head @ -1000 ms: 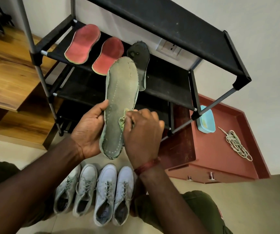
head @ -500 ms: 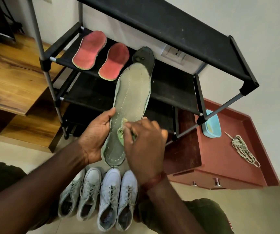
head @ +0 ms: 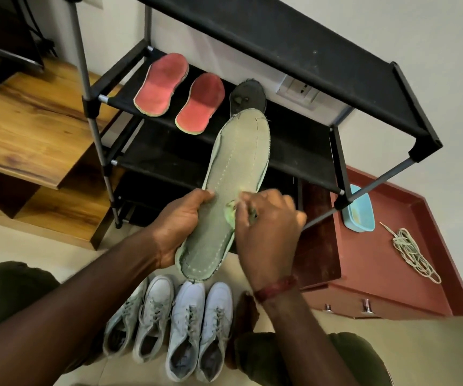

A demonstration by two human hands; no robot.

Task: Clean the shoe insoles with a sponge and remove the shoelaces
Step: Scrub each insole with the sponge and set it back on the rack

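- The left hand (head: 178, 222) grips the grey-green insole (head: 236, 168) along its lower edge, thumb on its face, toe pointing up in front of the black rack (head: 294, 45).
- The right hand (head: 269, 232), fingers curled, pinches a small green sponge (head: 229, 216) against the insole's middle; this hand is blurred.
- The insole is flat and fibrous, with a stitched border and a frayed rim.
- Pale shoelaces (head: 414, 254) lie tangled on the red cabinet (head: 378, 274).

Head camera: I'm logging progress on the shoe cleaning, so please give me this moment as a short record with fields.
left hand: grips the green insole by its edge
right hand: pinches the sponge against that insole
rack shelf: two red insoles, one dark insole
floor: four shoes, laces in them
red cabinet: loose laces, blue tub
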